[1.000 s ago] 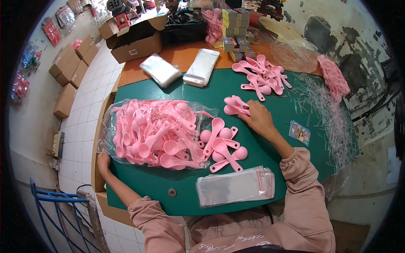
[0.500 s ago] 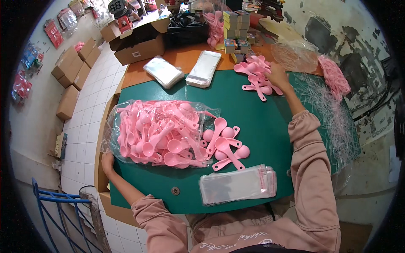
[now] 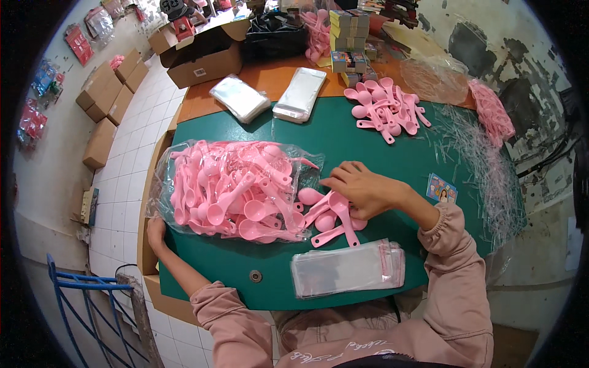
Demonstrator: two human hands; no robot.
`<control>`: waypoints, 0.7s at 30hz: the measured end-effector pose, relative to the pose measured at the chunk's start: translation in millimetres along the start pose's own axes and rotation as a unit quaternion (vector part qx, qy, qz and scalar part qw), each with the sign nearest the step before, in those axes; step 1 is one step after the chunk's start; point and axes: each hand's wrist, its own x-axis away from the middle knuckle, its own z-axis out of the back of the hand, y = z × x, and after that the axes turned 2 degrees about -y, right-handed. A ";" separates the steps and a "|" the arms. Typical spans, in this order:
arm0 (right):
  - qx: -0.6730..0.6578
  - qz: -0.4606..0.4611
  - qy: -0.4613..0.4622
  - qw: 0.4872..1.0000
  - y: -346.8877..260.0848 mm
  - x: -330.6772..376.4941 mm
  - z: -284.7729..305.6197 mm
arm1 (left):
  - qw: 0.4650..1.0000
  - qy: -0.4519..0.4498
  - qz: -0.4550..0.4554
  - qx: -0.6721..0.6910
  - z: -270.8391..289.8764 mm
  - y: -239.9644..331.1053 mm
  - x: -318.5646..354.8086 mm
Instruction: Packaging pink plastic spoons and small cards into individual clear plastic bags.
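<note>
White script (image 3: 303, 356) on sweatshirt (image 3: 429, 346); label (image 3: 199, 72) on carton (image 3: 221, 65) unreadable.

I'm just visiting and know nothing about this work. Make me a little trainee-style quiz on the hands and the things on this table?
1. Multiple choice. Where is the right hand?
A) Over the far spoon pile
B) At the small group of pink spoons beside the filled clear bag
C) On a cardboard box

2. True or false: the printed cards lie to the right of the filled clear bag.

3. Fill in: the left hand is at the ____ edge of the green table top.

Key: 1. B; 2. True; 3. left
</note>
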 end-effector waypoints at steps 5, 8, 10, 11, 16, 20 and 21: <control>0.000 -0.046 -0.008 0.999 3.1 24.5 5.6 | 0.996 -0.029 -0.032 -0.081 8.8 -8.3 -10.9; -0.034 0.016 0.073 0.997 -1.3 13.3 -6.1 | 0.999 -0.004 -0.038 0.006 33.4 -73.3 -51.6; -0.077 -0.021 0.034 0.996 3.4 15.3 -6.0 | 0.999 -0.017 -0.019 0.021 13.2 -60.6 -49.2; -0.121 -0.053 -0.002 0.991 6.4 19.1 -3.8 | 0.999 -0.024 0.002 0.034 1.7 -49.5 -47.3; -0.166 -0.084 -0.003 0.983 22.7 24.1 -7.9 | 0.999 -0.002 -0.040 0.025 6.3 -54.9 -47.4; -0.114 -0.008 0.134 0.984 18.1 32.2 -11.7 | 0.997 -0.010 -0.047 0.055 -9.5 -44.8 -46.2; -0.115 -0.002 0.135 0.984 12.7 31.4 -10.1 | 0.998 -0.004 -0.045 0.054 -2.3 -54.5 -51.4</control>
